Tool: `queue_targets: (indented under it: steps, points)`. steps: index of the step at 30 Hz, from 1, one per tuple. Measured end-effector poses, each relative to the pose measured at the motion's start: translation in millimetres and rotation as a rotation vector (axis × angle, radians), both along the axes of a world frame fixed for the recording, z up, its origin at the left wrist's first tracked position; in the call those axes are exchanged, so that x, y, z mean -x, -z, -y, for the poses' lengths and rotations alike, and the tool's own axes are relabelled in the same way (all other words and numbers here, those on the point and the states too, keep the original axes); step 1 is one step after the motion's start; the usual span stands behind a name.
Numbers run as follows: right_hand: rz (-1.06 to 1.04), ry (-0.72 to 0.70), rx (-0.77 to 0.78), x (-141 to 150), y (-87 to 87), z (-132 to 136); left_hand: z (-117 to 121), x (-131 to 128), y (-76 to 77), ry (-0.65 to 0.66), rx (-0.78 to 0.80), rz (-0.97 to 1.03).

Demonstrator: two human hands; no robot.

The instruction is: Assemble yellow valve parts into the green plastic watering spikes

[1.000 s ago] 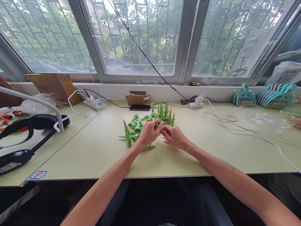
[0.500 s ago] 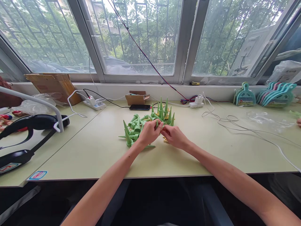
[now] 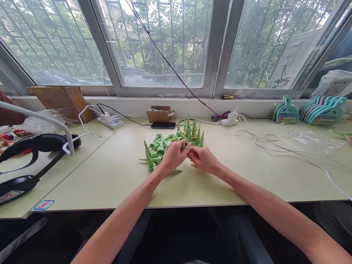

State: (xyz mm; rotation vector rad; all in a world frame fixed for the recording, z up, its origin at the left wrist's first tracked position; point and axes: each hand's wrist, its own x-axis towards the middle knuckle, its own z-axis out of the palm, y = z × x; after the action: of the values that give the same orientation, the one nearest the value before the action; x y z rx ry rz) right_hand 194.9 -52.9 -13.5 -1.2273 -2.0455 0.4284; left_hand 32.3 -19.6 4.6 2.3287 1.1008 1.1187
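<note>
My left hand (image 3: 176,154) is closed around a green plastic spike (image 3: 183,144), whose tip shows above the fingers. My right hand (image 3: 204,158) meets it with a pinch at the base; what lies between those fingertips is hidden. Left of and behind my left hand lies a loose heap of green cone-shaped spikes (image 3: 150,160), some with wide collars. Behind both hands, several more spikes (image 3: 194,125) stand upright with small yellow parts near their bases. A few yellow pieces (image 3: 193,164) lie just under my right hand.
Behind the heap are a phone (image 3: 163,125) and a small cardboard box (image 3: 160,115). A black headset (image 3: 41,146) sits at left. White cables (image 3: 271,141) and clear plastic (image 3: 315,141) lie at right, near turquoise dustpan-like items (image 3: 286,112). Another person's fingers (image 3: 350,140) show at the right edge.
My hands stay almost still, holding the same spike together. At the right edge, the other person's hand has drawn back, and a green item there has shifted out of and into view.
</note>
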Motion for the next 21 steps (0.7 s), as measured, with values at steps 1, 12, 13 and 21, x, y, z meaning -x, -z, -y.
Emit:
queue_targets:
  steps: [1,12,13,21]
  points:
    - [0.002,0.004,0.0,-0.1,0.5,-0.4,0.1,0.0,0.1,0.002,0.002,0.001]
    - [0.019,0.029,0.009,-1.1,4.5,-4.3,-0.8,0.1,0.8,-0.01,0.009,0.03]
    - [0.008,0.031,0.009,-1.0,4.1,-3.8,-1.0,0.0,0.9,-0.011,0.008,0.035]
    - [-0.047,0.032,0.001,-0.4,2.3,-2.2,-2.8,-0.5,3.2,-0.014,-0.024,0.082]
